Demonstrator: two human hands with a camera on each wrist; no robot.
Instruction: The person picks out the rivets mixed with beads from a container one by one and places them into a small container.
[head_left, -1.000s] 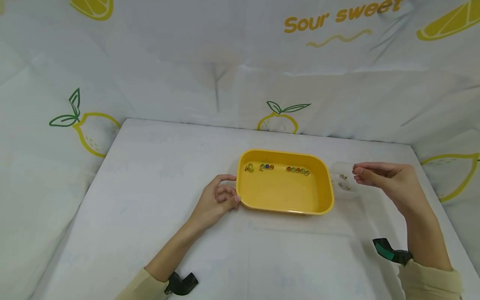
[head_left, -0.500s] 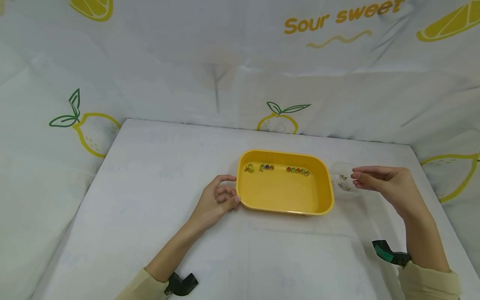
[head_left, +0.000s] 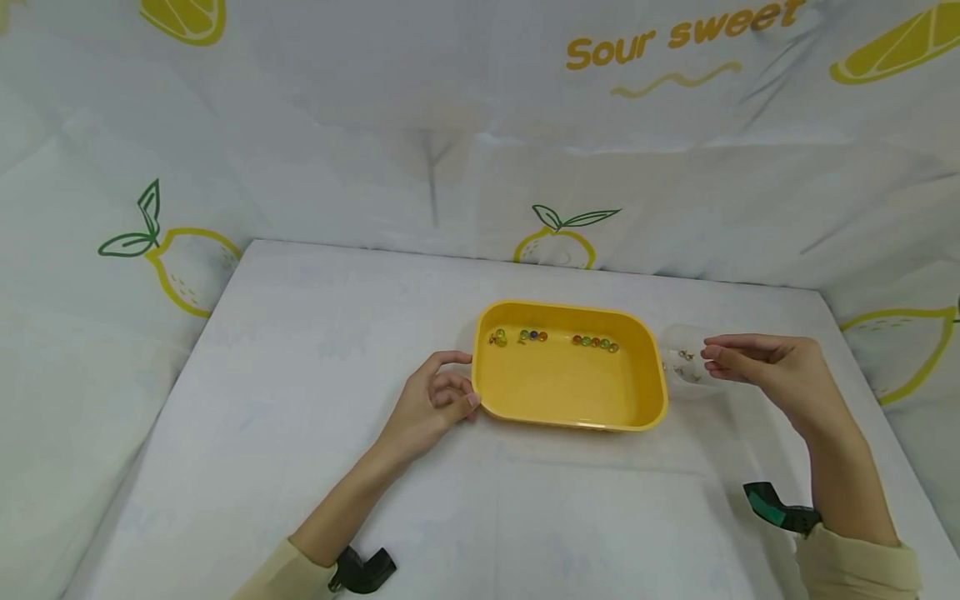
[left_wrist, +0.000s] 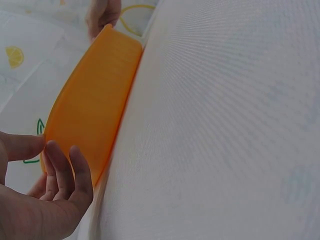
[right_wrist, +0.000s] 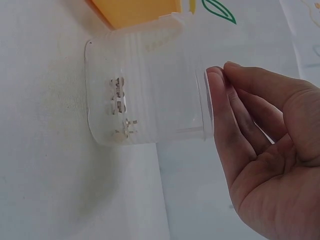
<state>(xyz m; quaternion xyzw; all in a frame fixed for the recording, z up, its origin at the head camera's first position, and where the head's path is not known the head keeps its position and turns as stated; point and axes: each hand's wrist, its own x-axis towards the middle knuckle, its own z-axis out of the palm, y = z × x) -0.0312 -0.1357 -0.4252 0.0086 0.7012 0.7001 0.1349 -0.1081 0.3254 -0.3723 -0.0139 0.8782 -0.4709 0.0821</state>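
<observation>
A yellow tray (head_left: 570, 393) sits mid-table with a row of small coloured beads (head_left: 596, 341) along its far wall. My left hand (head_left: 456, 382) curls round the tray's left end, thumb at the rim and fingertips on the outer wall; in the left wrist view the hand (left_wrist: 57, 182) lies against the tray (left_wrist: 90, 100). A clear plastic cup (head_left: 684, 368) stands just right of the tray. My right hand (head_left: 722, 354) reaches to it with fairly straight fingers. In the right wrist view its fingertips (right_wrist: 216, 100) touch the rim of the cup (right_wrist: 150, 75), which holds a few small pieces (right_wrist: 119, 100).
A white cloth covers the table (head_left: 337, 358), and lemon-print fabric walls stand at the back and both sides. A black mount (head_left: 363, 571) sits at my left wrist and a green-and-black mount (head_left: 776, 507) at my right wrist.
My right hand has dropped a little, from just above the cup to its rim. The small orange bead seen at its fingertips a second ago no longer shows. The left hand has not moved.
</observation>
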